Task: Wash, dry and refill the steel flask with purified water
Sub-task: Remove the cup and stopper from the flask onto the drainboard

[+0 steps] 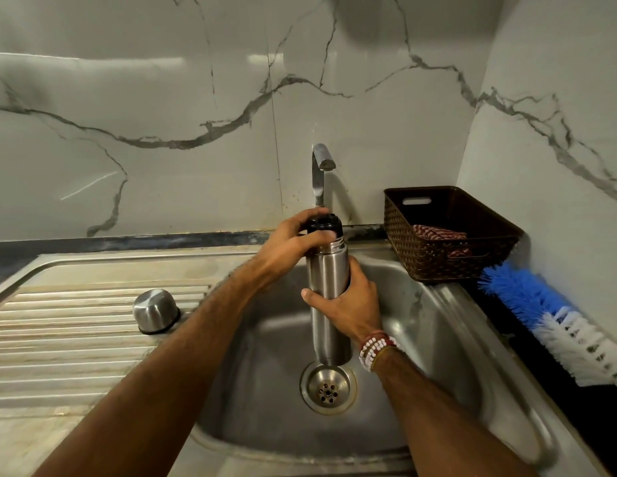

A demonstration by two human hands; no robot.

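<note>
First, nearest to us, both forearms reach forward over the steel sink (pixel 265 339), whose drain strainer (pixel 328 387) sits at the centre of the basin. Directly above the strainer we find the steel flask (pixel 326 270), held upright over the basin; we cannot tell whether its base touches the strainer. The right grip (pixel 352 304), with a beaded bracelet (pixel 376 349) at the wrist, is closed around the middle of the flask body, fingers wrapped round it from the right side. The left grip (pixel 290 242) is curled over the black stopper (pixel 331 222) at the flask mouth, fingers on top and thumb against its side. To the left, a steel cup lid (pixel 155 311) stands mouth-down on the ribbed drainboard (pixel 76 339). To the right, a blue-and-white bottle brush (pixel 548 321) lies on the dark worktop (pixel 596 425) beside the sink. Behind it we note a brown woven basket (pixel 438 263) containing a red-and-white cloth (pixel 438 232). Further back, the tap (pixel 321 166) rises behind the flask, against a veined marble wall (pixel 162 98).
</note>
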